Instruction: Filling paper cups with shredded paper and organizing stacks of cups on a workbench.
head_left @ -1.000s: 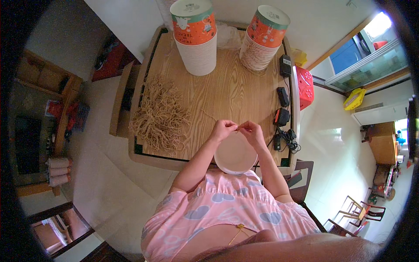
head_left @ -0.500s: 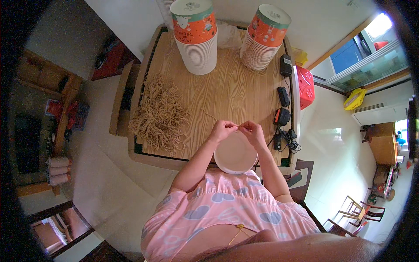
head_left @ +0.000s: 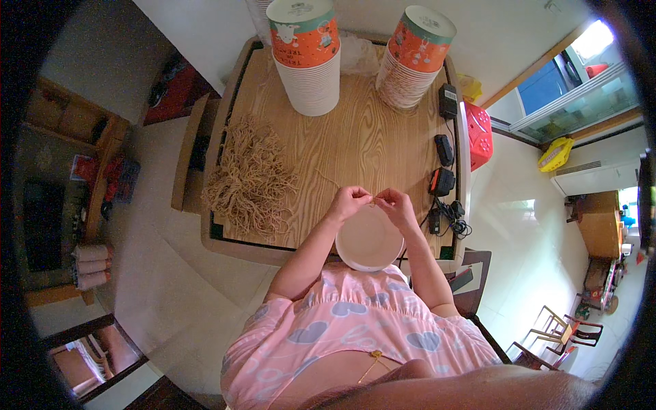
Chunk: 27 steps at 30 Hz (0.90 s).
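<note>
String, thin & tan, sits pinched between both hands just above the far rim of a white cup, near the table's front edge, right of centre. Left hand is curled tight, fingertips nipping the string's left end; right hand likewise closed, thumb & forefinger gripping the other end. Hands nearly touch, fingertips meeting over the string. A loose strand trails from the left hand back across the wood. Can't tell whether the string passes through the cup wall — too small. Cup lies w/ its open mouth up toward the camera, partly over the table edge, against the person's pink top.

Wooden table has a raised dark-trimmed rim. On its left side, well apart from the hands, lies a big tangled string pile. At the far edge stand 2 tall cup stacks, orange-topped: left stack & right stack, w/ clear plastic bag between them. Along the right edge: black chargers & a tangle of cables. Red basket sits just off the table on the right.
</note>
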Tool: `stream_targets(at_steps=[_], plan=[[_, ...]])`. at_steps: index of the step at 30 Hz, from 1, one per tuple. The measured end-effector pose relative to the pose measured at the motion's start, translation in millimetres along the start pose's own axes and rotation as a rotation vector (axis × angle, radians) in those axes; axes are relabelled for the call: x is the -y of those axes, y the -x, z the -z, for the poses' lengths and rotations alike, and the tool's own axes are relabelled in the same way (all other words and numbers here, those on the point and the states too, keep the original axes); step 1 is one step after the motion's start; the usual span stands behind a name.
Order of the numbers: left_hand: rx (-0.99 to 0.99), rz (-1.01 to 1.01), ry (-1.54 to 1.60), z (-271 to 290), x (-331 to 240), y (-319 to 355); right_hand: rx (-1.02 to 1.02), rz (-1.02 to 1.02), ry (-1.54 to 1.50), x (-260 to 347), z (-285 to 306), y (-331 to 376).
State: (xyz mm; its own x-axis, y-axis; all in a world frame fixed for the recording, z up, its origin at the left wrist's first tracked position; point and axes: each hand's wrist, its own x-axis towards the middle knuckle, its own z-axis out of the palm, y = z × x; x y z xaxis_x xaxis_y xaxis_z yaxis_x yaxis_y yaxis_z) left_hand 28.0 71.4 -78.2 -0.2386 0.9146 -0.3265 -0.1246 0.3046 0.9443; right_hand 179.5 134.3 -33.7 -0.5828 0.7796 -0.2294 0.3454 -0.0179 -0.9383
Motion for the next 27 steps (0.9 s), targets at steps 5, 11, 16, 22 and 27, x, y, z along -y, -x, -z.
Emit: stream_targets(at_steps=[5,11,16,22,27], plan=[[-0.044,0.01,-0.04,0.5,-1.9,1.9,-0.155,0.051,0.041,5.4,-6.7,2.0],[-0.027,-0.003,-0.041,0.3,-4.9,3.8,-0.031,0.025,0.034,2.4,-3.6,0.8],[-0.018,0.028,0.023,0.6,-11.3,5.6,-0.091,0.076,0.149,19.7,-4.1,5.7],[-0.001,0.054,0.058,0.0,-14.2,4.5,-0.102,0.117,0.143,15.9,-4.2,3.9],[-0.019,0.011,0.038,-0.7,-9.4,2.1,-0.088,0.102,0.114,15.0,-5.5,3.0]])
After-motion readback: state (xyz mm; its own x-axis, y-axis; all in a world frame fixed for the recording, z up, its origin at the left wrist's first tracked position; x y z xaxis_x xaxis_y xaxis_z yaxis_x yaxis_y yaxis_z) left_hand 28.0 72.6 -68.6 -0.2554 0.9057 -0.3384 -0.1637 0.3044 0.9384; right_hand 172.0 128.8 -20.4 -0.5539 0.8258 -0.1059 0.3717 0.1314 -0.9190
